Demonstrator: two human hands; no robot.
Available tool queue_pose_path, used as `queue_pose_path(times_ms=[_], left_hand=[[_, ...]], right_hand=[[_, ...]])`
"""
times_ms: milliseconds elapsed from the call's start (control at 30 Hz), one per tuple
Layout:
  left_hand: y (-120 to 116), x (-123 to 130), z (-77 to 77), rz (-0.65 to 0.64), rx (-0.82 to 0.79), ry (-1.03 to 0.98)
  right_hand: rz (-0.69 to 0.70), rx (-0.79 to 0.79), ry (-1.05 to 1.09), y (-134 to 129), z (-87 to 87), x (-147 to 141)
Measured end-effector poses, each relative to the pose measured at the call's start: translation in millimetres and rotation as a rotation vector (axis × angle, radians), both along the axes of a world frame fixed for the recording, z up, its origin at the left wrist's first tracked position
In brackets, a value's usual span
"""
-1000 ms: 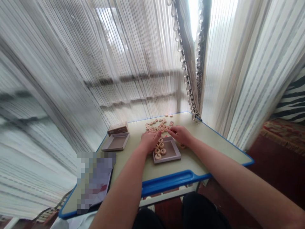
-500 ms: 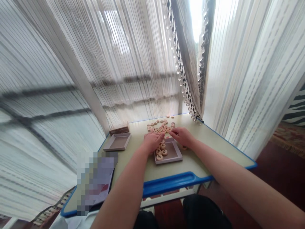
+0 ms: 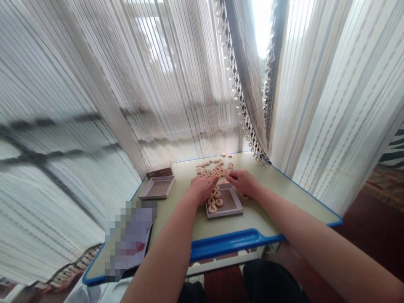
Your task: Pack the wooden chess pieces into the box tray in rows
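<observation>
A shallow box (image 3: 240, 210) stands on the table in front of me, with several round wooden pieces (image 3: 212, 209) bearing black characters along its left side. My left hand (image 3: 203, 187) is over the box's left far corner, its fingers near the pieces; what they touch is hidden. Just beyond the box's far right corner is my right hand (image 3: 240, 181), fingers bent together by the pile; whether they grip a piece is too small to tell. Many loose pieces (image 3: 217, 166) lie scattered behind the box. One more piece (image 3: 245, 196) lies beneath my right wrist.
At the table's left side are another shallow tray (image 3: 157, 187) and a brown box (image 3: 160, 170). A partly pixelated tablet-like object (image 3: 134, 240) lies at the left front. The table (image 3: 293, 198) has a blue rim; curtains hang behind it.
The view has shifted slightly. Both hands hold nearly the same places over and beside the box, and the pieces in it look unchanged.
</observation>
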State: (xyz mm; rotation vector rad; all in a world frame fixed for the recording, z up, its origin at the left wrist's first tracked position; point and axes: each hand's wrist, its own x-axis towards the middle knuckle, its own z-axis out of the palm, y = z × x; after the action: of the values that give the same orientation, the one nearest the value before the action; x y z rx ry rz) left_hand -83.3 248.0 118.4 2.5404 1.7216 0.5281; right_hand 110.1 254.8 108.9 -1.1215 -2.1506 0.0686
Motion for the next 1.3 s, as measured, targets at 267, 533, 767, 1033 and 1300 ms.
queue_pose_path(times_ms=[267, 533, 767, 1033, 1300], left_hand=[[2.1, 1.2, 0.5, -0.045, -0.054, 0.022], [-0.2, 0.6, 1.2, -0.001, -0.067, 0.019], [0.4, 0.4, 0.3, -0.03, -0.029, -0.012], [-1.7, 0.5, 0.5, -0.045, 0.074, -0.027], [-9.6, 4.7, 9.5, -0.135, 0.149, -0.048]], right_hand=[[-0.003, -0.011, 0.035, 0.2, -1.2, 0.1], [-0.002, -0.018, 0.035, 0.3, -0.2, 0.0], [0.0, -0.036, 0.052, 1.4, -1.5, 0.5], [-0.003, -0.027, 0.035, 2.9, -2.4, 1.5], [-0.013, -0.031, 0.027, 4.5, -2.4, 0.9]])
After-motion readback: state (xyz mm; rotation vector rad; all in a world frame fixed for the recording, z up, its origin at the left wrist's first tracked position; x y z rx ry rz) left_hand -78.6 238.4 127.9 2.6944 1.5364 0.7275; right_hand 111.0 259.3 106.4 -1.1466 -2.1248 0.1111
